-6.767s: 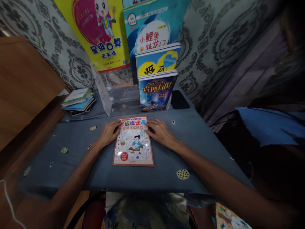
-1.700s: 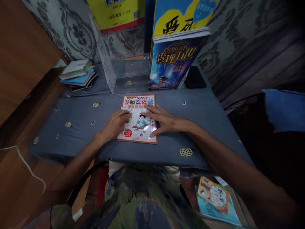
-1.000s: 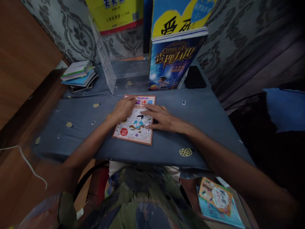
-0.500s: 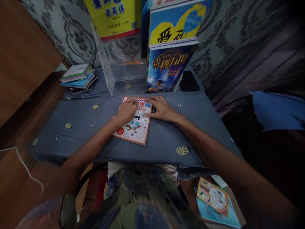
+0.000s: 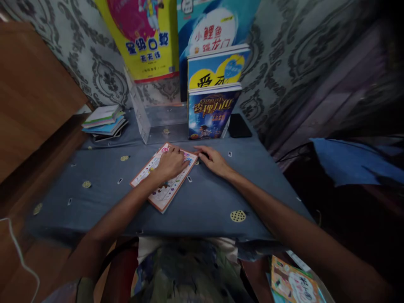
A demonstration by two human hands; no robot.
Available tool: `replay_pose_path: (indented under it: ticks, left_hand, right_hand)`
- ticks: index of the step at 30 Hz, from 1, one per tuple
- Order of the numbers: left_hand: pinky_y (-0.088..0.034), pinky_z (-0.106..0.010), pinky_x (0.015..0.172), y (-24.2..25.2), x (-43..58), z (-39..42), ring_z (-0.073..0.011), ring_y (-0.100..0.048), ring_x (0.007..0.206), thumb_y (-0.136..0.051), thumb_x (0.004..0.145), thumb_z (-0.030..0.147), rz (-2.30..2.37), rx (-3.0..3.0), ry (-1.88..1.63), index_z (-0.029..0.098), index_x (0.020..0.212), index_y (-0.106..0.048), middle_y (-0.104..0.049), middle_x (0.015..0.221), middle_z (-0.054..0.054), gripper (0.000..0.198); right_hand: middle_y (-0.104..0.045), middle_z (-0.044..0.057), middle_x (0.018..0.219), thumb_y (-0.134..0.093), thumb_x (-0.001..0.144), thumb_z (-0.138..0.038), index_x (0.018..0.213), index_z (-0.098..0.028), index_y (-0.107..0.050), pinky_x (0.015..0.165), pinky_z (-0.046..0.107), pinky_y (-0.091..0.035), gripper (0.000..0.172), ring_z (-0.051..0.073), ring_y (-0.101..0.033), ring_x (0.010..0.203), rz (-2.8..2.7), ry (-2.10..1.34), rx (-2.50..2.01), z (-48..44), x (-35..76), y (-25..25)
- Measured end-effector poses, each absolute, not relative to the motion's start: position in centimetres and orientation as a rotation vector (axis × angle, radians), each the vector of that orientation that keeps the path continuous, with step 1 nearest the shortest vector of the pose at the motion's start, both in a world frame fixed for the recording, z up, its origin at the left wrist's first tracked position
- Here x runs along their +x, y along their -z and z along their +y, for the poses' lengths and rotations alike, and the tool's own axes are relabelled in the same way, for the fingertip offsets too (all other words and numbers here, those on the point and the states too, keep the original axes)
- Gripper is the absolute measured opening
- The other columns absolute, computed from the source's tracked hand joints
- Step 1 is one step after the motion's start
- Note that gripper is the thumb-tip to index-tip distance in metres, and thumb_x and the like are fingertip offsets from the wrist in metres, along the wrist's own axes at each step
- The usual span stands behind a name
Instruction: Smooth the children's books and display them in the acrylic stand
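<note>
A thin book [image 5: 170, 191] with an orange-edged, illustrated cover lies aslant on the cloth-covered table. My left hand [image 5: 172, 162] rests palm down across its upper part, fingers loosely bent on the cover, and hides much of the title and picture. Beside the book's upper right corner is my right hand [image 5: 213, 161], its fingers stretched forward and thumb apart. The fingertips reach the corner or lie just by it; contact cannot be made out. Nothing is gripped in the right hand.
A clear acrylic stand [image 5: 143, 126] holds upright books, among them a dark blue book [image 5: 210, 115]. A black flat device [image 5: 240, 125] lies to its right, a stack of booklets [image 5: 104, 120] to the left. Below the table's right side are more books [image 5: 293, 282].
The book has turned clockwise, its bottom swinging left. My right hand has come off the cover to the right, while my left hand stays on it. The camera view has tilted up.
</note>
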State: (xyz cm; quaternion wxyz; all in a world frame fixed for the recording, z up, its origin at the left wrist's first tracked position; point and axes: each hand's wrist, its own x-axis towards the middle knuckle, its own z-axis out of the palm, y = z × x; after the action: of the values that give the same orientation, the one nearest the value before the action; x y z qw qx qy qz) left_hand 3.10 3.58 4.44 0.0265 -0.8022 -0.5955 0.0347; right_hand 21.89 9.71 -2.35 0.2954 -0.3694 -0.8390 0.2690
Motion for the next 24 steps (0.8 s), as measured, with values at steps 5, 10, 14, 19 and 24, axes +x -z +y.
replay_pose_path:
  ticks: [5, 10, 14, 19, 24]
  left_hand:
    - [-0.052, -0.041, 0.09, -4.3, 4.8, 3.4, -0.0324, -0.057, 0.118, -0.053, 0.096, 0.05, -1.8, -2.448, -0.096, 0.009, 0.119, -0.063, -0.064, 0.121, -0.02, 0.049]
    - [-0.055, -0.039, 0.082, -4.1, 5.9, 3.3, -0.0328, -0.06, 0.113, -0.054, 0.094, 0.039, -1.788, -2.412, -0.117, 0.011, 0.115, -0.066, -0.067, 0.117, -0.02, 0.037]
    - [-0.056, -0.037, 0.076, -4.4, 6.2, 3.3, -0.0313, -0.064, 0.107, -0.049, 0.096, 0.032, -1.782, -2.415, -0.127, 0.012, 0.107, -0.069, -0.07, 0.111, -0.017, 0.031]
    - [-0.054, -0.035, 0.081, -5.1, 5.9, 3.3, -0.0281, -0.068, 0.106, -0.046, 0.097, 0.029, -1.81, -2.453, -0.066, 0.015, 0.1, -0.073, -0.074, 0.11, -0.012, 0.03]
    - [-0.053, -0.034, 0.081, -5.2, 5.2, 3.6, -0.0254, -0.07, 0.101, -0.043, 0.098, 0.024, -1.808, -2.473, 0.009, 0.018, 0.097, -0.075, -0.076, 0.105, -0.011, 0.033]
  right_hand:
    - [-0.075, 0.01, 0.111, -0.041, 0.093, -0.023, 0.132, -0.018, -0.061, 0.1, 0.045, -0.048, 0.044, 0.026, -0.064, 0.108, -2.146, -0.786, -0.991, 10.1, 22.1, 2.2]
    - [-0.076, 0.007, 0.108, -0.041, 0.095, -0.022, 0.131, -0.023, -0.062, 0.098, 0.045, -0.05, 0.042, 0.024, -0.067, 0.105, -2.103, -0.821, -0.999, 9.9, 22.2, 1.9]
    - [-0.077, 0.007, 0.105, -0.041, 0.094, -0.02, 0.129, -0.02, -0.063, 0.097, 0.043, -0.051, 0.041, 0.023, -0.069, 0.103, -2.033, -0.888, -1.016, 10.1, 22.4, 1.6]
    - [-0.078, 0.007, 0.102, -0.042, 0.094, -0.02, 0.127, -0.019, -0.063, 0.095, 0.042, -0.052, 0.039, 0.022, -0.071, 0.098, -1.93, -0.961, -1.032, 10.2, 22.8, 1.3]
    - [-0.079, 0.006, 0.099, -0.042, 0.095, -0.022, 0.126, -0.019, -0.063, 0.088, 0.04, -0.054, 0.037, 0.022, -0.071, 0.091, -1.858, -0.979, -1.057, 10.2, 22.9, 1.1]
